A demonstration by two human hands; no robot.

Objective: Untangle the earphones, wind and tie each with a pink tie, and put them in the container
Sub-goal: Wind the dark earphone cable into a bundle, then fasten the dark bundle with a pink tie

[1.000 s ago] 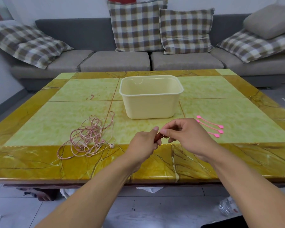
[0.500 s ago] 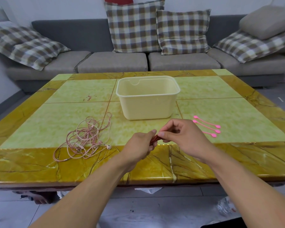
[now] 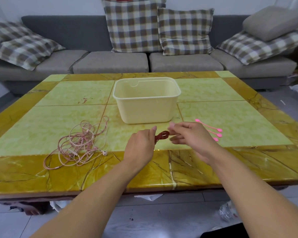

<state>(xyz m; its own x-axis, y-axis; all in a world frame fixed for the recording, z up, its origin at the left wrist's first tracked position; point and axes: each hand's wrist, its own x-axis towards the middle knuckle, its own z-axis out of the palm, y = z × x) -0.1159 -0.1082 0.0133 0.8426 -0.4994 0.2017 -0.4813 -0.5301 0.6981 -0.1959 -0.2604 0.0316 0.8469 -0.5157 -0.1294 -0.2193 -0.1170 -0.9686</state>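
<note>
The left hand (image 3: pixel 141 145) grips a small coil of dark red cord (image 3: pixel 162 135) between thumb and curled fingers, the loops poking out toward the right. The right hand (image 3: pixel 192 136) hovers just beside that coil with its fingers (image 3: pixel 174 126) loosely spread and somewhat blurred, holding nothing. Both hands hang over the near part of the green and yellow marble counter (image 3: pixel 230 117). Beyond them stands the cream container (image 3: pixel 146 107), upright. Behind the right hand lie the pink ties (image 3: pixel 213 132), side by side. Well to the left, a tangled heap of pink earphones (image 3: pixel 81 145) sprawls on the counter, one white earbud (image 3: pixel 104 153) at its near edge.
</note>
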